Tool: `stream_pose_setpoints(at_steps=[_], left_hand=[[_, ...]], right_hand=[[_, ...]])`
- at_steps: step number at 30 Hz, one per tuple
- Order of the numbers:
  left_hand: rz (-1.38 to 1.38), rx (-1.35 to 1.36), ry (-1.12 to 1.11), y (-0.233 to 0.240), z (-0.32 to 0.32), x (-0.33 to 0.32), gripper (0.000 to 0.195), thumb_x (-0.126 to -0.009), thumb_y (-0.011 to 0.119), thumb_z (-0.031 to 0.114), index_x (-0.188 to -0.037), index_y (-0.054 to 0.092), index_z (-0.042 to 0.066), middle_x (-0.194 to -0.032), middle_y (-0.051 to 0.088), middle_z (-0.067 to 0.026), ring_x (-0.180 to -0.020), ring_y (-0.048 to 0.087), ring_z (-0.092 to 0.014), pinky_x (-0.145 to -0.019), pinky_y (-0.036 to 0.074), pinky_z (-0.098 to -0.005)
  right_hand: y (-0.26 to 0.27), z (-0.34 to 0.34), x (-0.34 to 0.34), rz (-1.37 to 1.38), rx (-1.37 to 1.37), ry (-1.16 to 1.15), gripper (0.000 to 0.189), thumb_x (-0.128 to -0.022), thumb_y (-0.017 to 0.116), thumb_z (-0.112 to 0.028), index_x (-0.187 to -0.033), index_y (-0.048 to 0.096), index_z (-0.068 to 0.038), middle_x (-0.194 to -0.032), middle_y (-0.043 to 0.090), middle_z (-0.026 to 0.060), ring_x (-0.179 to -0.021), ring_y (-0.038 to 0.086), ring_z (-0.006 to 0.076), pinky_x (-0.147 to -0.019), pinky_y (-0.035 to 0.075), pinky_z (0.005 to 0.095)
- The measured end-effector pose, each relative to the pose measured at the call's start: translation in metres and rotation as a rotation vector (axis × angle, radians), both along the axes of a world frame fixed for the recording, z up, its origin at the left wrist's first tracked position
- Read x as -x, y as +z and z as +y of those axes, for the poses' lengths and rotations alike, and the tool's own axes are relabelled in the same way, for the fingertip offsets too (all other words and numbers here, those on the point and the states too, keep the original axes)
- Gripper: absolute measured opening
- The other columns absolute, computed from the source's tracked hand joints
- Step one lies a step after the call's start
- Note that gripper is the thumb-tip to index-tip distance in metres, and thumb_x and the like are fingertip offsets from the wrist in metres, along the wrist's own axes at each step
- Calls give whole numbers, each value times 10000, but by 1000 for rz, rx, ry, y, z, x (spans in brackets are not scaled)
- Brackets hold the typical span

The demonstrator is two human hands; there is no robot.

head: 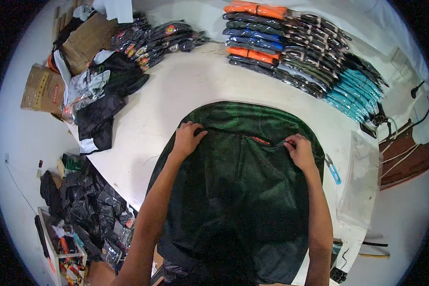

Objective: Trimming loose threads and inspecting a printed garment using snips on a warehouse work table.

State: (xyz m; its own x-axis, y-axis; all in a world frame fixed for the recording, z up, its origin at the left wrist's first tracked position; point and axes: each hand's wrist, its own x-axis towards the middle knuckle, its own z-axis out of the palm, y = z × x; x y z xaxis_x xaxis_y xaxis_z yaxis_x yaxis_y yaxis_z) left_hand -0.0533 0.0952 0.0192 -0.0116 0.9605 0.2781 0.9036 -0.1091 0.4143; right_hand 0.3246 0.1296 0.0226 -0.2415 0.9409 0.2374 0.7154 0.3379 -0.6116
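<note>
A dark green fabric garment (257, 186) lies spread over the near part of the white table (153, 107), its lower part reaching down to the table's near edge. My left hand (190, 137) pinches a seam or fold at the upper left of the cloth. At the upper right, my right hand (299, 148) pinches the same line of fabric between thumb and fingers. Between the two hands, nearer the right one, a small orange-red marking (260, 140) shows on the cloth. Light-blue-handled snips (333, 171) lie just right of the garment.
Stacked bagged garments (254, 34) stand at the back right, with turquoise packs (355, 93) beside them. More bagged garments (168, 35) lie at the back left, near cardboard boxes (87, 43) and loose dark clothes (100, 114). Clear plastic bags (357, 182) cover the table's right side.
</note>
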Motion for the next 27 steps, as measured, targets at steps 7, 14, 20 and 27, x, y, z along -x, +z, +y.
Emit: stream_pose_setpoints(at_steps=[7, 14, 20, 27], left_hand=[[-468, 42, -160, -7, 9, 10, 173, -882, 599, 157, -951, 549, 6, -756, 597, -114, -725, 572, -174, -655, 448, -317], [-801, 362, -69, 4, 36, 0, 303, -861, 641, 271, -1000, 572, 11, -807, 614, -56, -806, 567, -144, -709, 453, -282], [-371, 693, -296, 14, 67, 3, 344, -852, 643, 341, -851, 609, -2, -782, 581, -53, -701, 492, -125, -639, 414, -328], [-422, 390, -425, -1, 62, 9, 301, -865, 637, 277, -768, 531, 13, -636, 474, -37, -621, 445, -134, -570, 375, -306]], right_hand=[[1, -4, -19, -130, -85, -13, 155, -838, 584, -134, -845, 627, 15, -800, 605, 206, -766, 581, 398, -673, 461, 446], [17, 1, -12, -55, 154, 4, 216, -802, 660, -199, -841, 651, 13, -781, 635, 206, -716, 632, 327, -637, 478, 387], [11, 12, -9, -90, 196, 64, 184, -796, 671, -135, -881, 647, 26, -742, 650, 171, -647, 620, 225, -612, 472, 326], [4, 18, -22, 119, 310, 96, 158, -784, 695, -119, -859, 649, 13, -688, 641, 99, -634, 587, 125, -593, 466, 282]])
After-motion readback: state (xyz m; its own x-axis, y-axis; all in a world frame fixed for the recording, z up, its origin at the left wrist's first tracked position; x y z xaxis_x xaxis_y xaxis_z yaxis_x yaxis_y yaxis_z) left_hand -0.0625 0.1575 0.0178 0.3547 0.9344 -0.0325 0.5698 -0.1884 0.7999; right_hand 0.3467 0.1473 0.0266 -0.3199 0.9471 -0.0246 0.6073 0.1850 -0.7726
